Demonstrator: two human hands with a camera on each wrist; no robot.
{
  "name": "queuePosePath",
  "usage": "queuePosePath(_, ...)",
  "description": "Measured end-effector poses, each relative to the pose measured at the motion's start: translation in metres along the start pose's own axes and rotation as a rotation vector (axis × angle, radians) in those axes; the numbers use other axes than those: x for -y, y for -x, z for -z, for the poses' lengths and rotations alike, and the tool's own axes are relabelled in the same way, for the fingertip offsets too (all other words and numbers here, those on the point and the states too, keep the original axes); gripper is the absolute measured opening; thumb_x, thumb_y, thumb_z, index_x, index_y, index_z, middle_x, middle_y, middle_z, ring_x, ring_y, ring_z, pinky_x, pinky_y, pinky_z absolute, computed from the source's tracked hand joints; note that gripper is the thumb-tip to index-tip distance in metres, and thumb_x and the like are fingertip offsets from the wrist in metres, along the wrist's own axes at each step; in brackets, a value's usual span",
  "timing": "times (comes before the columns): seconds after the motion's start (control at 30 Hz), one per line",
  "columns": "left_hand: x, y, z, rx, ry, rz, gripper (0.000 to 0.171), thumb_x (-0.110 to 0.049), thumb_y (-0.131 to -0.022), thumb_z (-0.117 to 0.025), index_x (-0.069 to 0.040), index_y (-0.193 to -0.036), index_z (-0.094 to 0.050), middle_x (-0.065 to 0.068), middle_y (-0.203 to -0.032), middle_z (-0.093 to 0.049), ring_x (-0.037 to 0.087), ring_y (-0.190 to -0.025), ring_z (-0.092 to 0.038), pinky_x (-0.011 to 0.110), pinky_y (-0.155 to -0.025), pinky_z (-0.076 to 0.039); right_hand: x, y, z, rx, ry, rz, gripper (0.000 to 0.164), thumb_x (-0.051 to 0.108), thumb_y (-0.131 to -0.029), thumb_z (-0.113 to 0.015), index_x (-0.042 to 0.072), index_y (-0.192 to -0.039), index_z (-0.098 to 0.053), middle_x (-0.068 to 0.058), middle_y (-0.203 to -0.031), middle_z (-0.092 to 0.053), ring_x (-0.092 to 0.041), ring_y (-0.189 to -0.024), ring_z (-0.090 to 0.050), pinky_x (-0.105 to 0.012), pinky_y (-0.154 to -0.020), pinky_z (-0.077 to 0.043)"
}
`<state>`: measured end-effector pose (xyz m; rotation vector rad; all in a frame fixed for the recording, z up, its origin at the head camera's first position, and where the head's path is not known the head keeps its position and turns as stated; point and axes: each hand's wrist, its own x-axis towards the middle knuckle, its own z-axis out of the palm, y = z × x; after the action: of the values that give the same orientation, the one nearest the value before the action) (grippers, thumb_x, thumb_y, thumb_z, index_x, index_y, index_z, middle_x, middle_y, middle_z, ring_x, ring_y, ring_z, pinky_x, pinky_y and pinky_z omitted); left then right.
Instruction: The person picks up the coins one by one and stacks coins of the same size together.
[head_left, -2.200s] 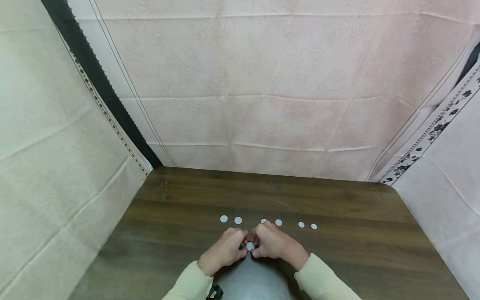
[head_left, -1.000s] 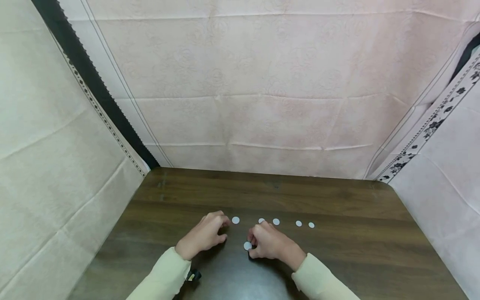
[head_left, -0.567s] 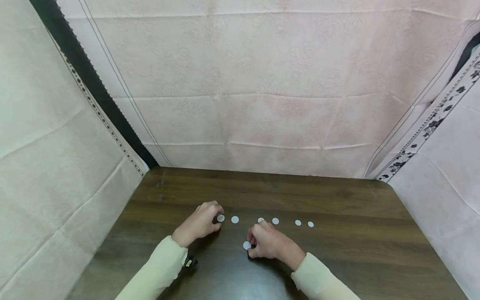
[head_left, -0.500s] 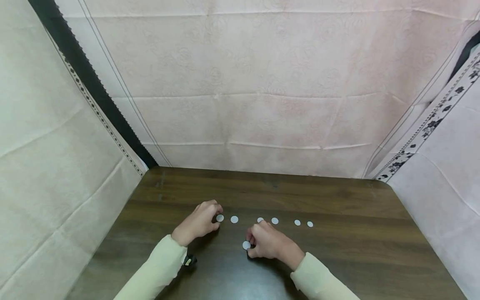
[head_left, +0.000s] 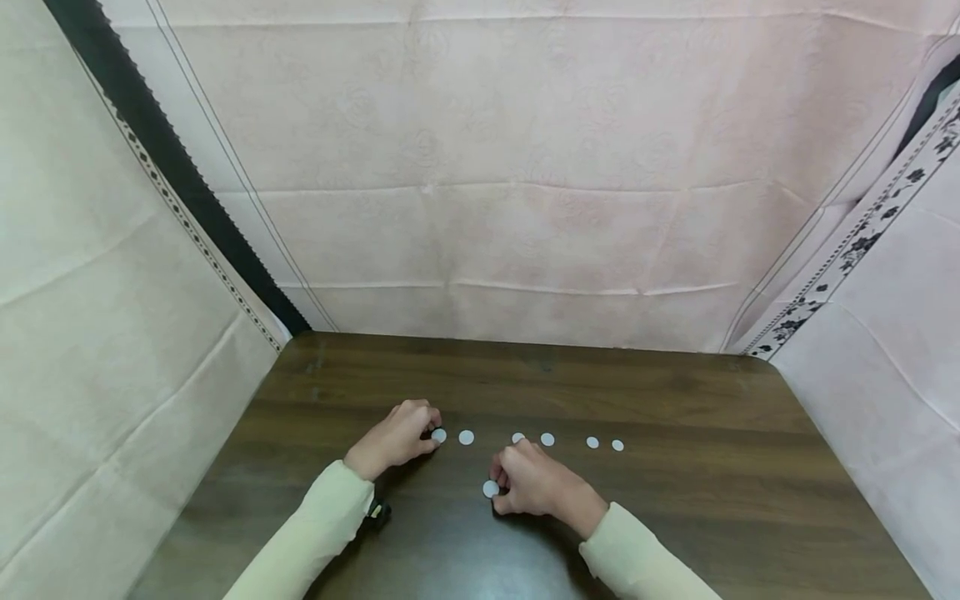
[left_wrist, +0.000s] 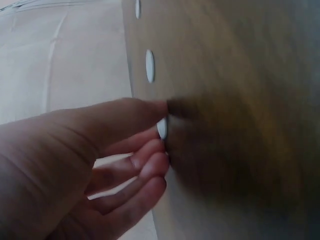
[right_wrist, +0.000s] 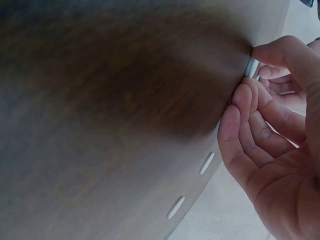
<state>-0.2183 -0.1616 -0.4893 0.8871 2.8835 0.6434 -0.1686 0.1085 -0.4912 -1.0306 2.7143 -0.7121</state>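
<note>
Small white round discs lie flat on the wooden table. My left hand point(head_left: 397, 436) has its thumb and fingertips around the leftmost disc point(head_left: 438, 435) of the far row; the left wrist view shows this disc point(left_wrist: 162, 128) between them, partly covered. Nearer to me, my right hand point(head_left: 538, 483) pinches a single disc point(head_left: 491, 489), whose edge point(right_wrist: 251, 67) shows between thumb and fingers in the right wrist view. Beyond the right knuckles another disc point(head_left: 517, 437) is half hidden.
The far row also holds a disc point(head_left: 467, 437) beside the left hand, one right of centre point(head_left: 547, 439), and two smaller discs point(head_left: 592, 442) farther right. Pale cloth walls point(head_left: 525, 250) border the dark wooden table point(head_left: 675, 517) behind and at both sides.
My left hand has left the near disc, moved left and forward to the far row's leftmost disc, and its thumb and fingers have closed in around it. The right hand stays at the near disc.
</note>
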Motion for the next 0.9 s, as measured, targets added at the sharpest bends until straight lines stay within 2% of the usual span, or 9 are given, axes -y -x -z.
queuePosePath(0.17, 0.004, -0.006, 0.005, 0.032, -0.027, -0.035, 0.010, -0.012, -0.091, -0.083, -0.005, -0.095, -0.077, 0.006, -0.093, -0.073, 0.013, -0.080, -0.065, 0.025, -0.069, -0.056, 0.000, -0.001, 0.002, 0.012, -0.019, -0.006, 0.015, 0.015, -0.077, -0.086, 0.011, -0.088, -0.076, 0.007, -0.079, -0.071, 0.005, -0.073, -0.059, -0.016, -0.069, -0.052)
queuePosePath(0.37, 0.001, -0.015, 0.007, 0.093, -0.007, -0.021, 0.009, -0.011, -0.089, -0.083, -0.005, -0.093, -0.076, 0.002, -0.088, -0.071, 0.010, -0.074, -0.059, 0.026, -0.067, -0.054, -0.002, 0.001, 0.004, 0.018, -0.025, -0.020, 0.015, 0.014, -0.077, -0.086, 0.010, -0.088, -0.076, 0.006, -0.079, -0.071, 0.005, -0.071, -0.058, -0.017, -0.068, -0.052)
queuePosePath(0.5, 0.003, -0.019, 0.006, 0.113, -0.031, -0.005, 0.014, -0.016, -0.085, -0.085, -0.006, -0.091, -0.075, 0.001, -0.085, -0.068, 0.010, -0.072, -0.057, 0.025, -0.065, -0.052, -0.001, 0.001, 0.004, 0.020, -0.024, -0.018, 0.015, 0.014, -0.077, -0.085, 0.010, -0.088, -0.076, 0.006, -0.079, -0.071, 0.006, -0.071, -0.057, -0.016, -0.067, -0.052)
queuePosePath(0.67, 0.008, -0.020, 0.006, 0.118, -0.063, 0.012, 0.017, -0.023, -0.081, -0.085, -0.011, -0.085, -0.073, -0.003, -0.080, -0.065, 0.008, -0.068, -0.056, 0.024, -0.063, -0.049, 0.001, 0.000, 0.001, 0.025, -0.032, -0.012, 0.015, 0.014, -0.077, -0.085, 0.010, -0.088, -0.076, 0.007, -0.078, -0.070, 0.006, -0.070, -0.057, -0.016, -0.067, -0.052)
queuePosePath(0.9, 0.009, -0.014, 0.008, 0.105, -0.089, 0.016, 0.017, -0.025, -0.078, -0.083, -0.014, -0.083, -0.072, -0.005, -0.078, -0.064, 0.007, -0.067, -0.055, 0.025, -0.062, -0.049, 0.003, -0.001, 0.000, 0.015, -0.026, -0.001, 0.013, 0.013, -0.077, -0.084, 0.010, -0.088, -0.076, 0.006, -0.078, -0.071, 0.005, -0.071, -0.059, -0.016, -0.067, -0.052)
